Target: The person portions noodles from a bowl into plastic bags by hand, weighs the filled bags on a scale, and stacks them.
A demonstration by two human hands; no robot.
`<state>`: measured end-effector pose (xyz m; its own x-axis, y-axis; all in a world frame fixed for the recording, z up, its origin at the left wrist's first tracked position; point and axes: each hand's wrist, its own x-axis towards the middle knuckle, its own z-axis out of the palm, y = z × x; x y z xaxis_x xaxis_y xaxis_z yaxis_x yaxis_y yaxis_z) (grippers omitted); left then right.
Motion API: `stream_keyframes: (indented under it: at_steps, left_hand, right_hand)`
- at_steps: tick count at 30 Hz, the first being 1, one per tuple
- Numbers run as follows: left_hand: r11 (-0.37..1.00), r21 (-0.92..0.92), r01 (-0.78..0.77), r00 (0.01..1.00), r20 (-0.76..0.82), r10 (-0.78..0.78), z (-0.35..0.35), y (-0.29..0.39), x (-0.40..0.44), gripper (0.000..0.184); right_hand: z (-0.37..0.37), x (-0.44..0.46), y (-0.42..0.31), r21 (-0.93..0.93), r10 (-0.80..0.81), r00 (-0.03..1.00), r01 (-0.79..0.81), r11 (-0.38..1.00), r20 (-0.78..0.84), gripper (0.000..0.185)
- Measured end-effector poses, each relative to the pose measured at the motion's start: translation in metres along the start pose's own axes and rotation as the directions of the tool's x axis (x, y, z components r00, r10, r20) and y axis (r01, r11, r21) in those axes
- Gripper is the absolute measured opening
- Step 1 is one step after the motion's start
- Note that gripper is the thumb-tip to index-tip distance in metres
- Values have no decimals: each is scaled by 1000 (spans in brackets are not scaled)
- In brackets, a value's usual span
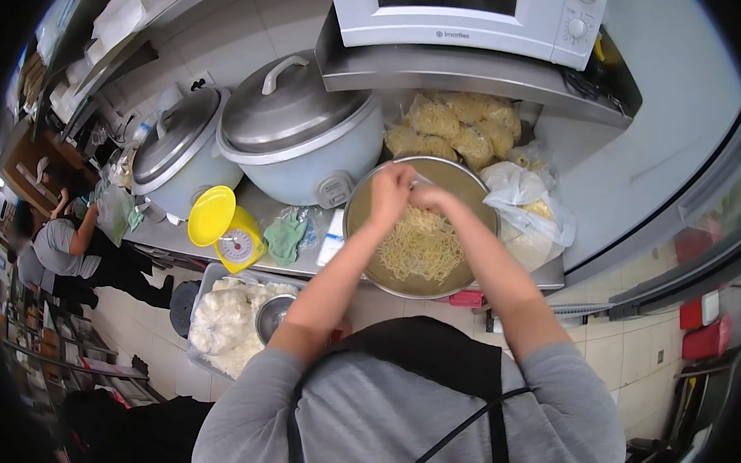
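Note:
Above a wide metal bowl, my left hand and my right hand come close together near the far rim. The left hand is closed, with its fingers bunched. Curled inward beside it, the right hand is closed too. A small whitish bit, perhaps thin plastic, shows between them; what they grip is too small to make out. Loose yellow noodles lie in the bowl under the hands, with some strands right below the right hand.
Bagged noodles sit behind the bowl, under a shelf with a microwave. A white plastic bag stands to the right. Leftward are a yellow scale, a green cloth and large lidded cookers. A tub stands below; people work far left.

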<state>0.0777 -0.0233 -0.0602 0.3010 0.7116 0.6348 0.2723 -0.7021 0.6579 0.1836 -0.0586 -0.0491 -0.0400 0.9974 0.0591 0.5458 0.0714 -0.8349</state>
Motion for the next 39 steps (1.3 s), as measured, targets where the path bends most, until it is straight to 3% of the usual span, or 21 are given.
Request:
stream_keyframes:
  at_steps: [1, 3, 4, 6, 7, 8, 10, 12, 13, 16, 18, 20, 21, 22, 24, 25, 26, 27, 28, 30, 39]
  left_hand:
    - [1000, 0, 5, 1000, 9, -5, -4, -6, 6, 11]
    - [993, -6, 121, 990, 69, -120, -9, -16, 11, 9]
    - [993, -5, 122, 990, 77, -121, -9, -22, 9, 9]
    - [725, -416, 549, 835, 313, -453, -10, -37, 3, 7]
    - [676, -434, 596, 800, 395, -452, -16, -43, 1, 10]
    - [675, -432, 599, 797, 400, -452, -18, -47, -3, 10]
    - [504, -545, 670, 737, 411, -537, -22, -53, -11, 18]
    - [489, -548, 679, 730, 429, -532, -30, -50, -13, 23]
    - [489, -540, 685, 727, 463, -506, -36, -42, -14, 21]
    - [522, -510, 683, 728, 533, -431, -44, -31, -23, 20]
    - [551, -489, 676, 727, 567, -388, -46, -31, -29, 20]
    - [806, -209, 554, 742, 562, -365, -49, -35, -33, 37]
    - [801, -208, 561, 741, 557, -375, -48, -49, -37, 37]
    - [970, -87, 228, 851, 501, -155, -45, -72, -40, 44]
    - [990, 62, -129, 875, 477, 85, -48, -77, -36, 51]
    - [959, -19, 282, 773, 597, -215, -55, -59, -28, 56]
    - [759, -39, 650, 546, 719, -431, -58, -47, -24, 60]
    - [756, -38, 654, 545, 717, -435, -57, -46, -25, 60]
    - [724, -145, 674, 586, 702, -405, -55, -46, -26, 63]
    - [685, -247, 685, 626, 681, -380, -56, -44, -27, 66]
    - [696, -244, 675, 647, 649, -400, -61, -27, -21, 64]
  right_hand:
    - [-1, -2, -3, -27, 31, 997, -29, 999, 69, 35]
    - [29, 44, 80, -413, 212, 948, -99, 906, 237, 32]
    - [24, 31, 56, -407, 216, 948, -106, 907, 235, 32]
    - [7, -1, -11, -475, 101, 983, -18, 880, 150, 33]
    - [4, -7, -23, -499, 63, 991, 6, 867, 122, 33]
    - [6, -3, -13, -461, 60, 992, -2, 887, 110, 32]
    - [1, -10, -21, -420, 64, 993, -16, 907, 102, 31]
    - [-22, -32, -65, -774, 221, 948, 41, 632, 230, 26]
    - [-19, -34, -49, -773, 223, 946, 44, 633, 236, 26]
    - [-1, -26, 26, -792, -91, 995, 82, 605, 33, 23]
    - [10, -15, 50, -755, -119, 989, 11, 655, -88, 28]
    - [10, -7, 57, -709, -107, 993, 36, 704, -56, 29]
    - [10, -2, 60, -658, -94, 995, 52, 752, -29, 31]
    - [6, 2, 52, -655, -93, 995, 59, 753, -18, 31]
    - [-11, 8, 16, -238, 90, 981, -47, 970, 173, 33]
    - [-13, 12, 9, -236, 89, 979, -44, 971, 182, 33]
    - [-14, 16, 2, -53, -34, 976, 46, 998, 213, 30]
    - [-14, 17, -5, 133, -158, 963, 131, 983, 220, 28]
    - [-15, 17, -15, 134, -158, 961, 130, 982, 225, 28]
    - [-20, 14, -40, -138, -125, 961, 162, 977, 246, 22]
    - [-115, 7, -153, -150, -302, 953, 299, 943, 2, 18]
